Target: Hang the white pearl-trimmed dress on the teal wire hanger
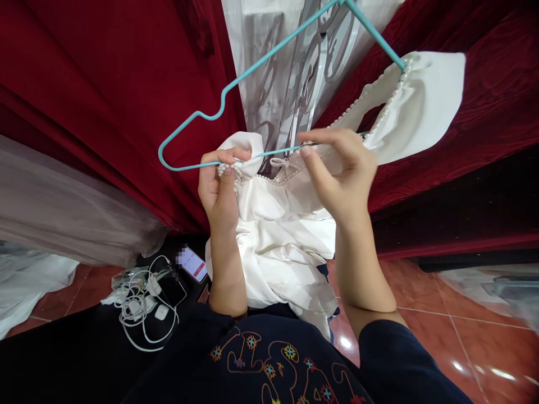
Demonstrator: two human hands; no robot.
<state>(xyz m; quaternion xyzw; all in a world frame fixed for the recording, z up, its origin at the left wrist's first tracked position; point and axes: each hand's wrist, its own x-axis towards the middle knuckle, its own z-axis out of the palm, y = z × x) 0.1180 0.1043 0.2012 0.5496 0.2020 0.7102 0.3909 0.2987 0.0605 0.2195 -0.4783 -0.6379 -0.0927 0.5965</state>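
Note:
A light blue clothes hanger [269,54] stretches over a white dress [269,199] with pearl-trimmed edges. Its right shoulder end runs into the dress's wide right sleeve [438,106], while the left end sticks out bare. My left hand [221,188] is closed, pinching the pearl edge of the left sleeve [246,147] close against the hanger's lower bar. Closer to the middle, my right hand [343,171] pinches that same bar between thumb and fingers. A small white bow [283,163] sits at the neckline between my hands. The skirt lies bunched over my lap.
Red curtains [126,101] hang on both sides, with a white ornate frame [314,73] behind the hanger. On a black surface at the left lie a phone [193,264], tangled white cables [137,308] and a white case [161,312]. Red tiles [475,336] cover the floor.

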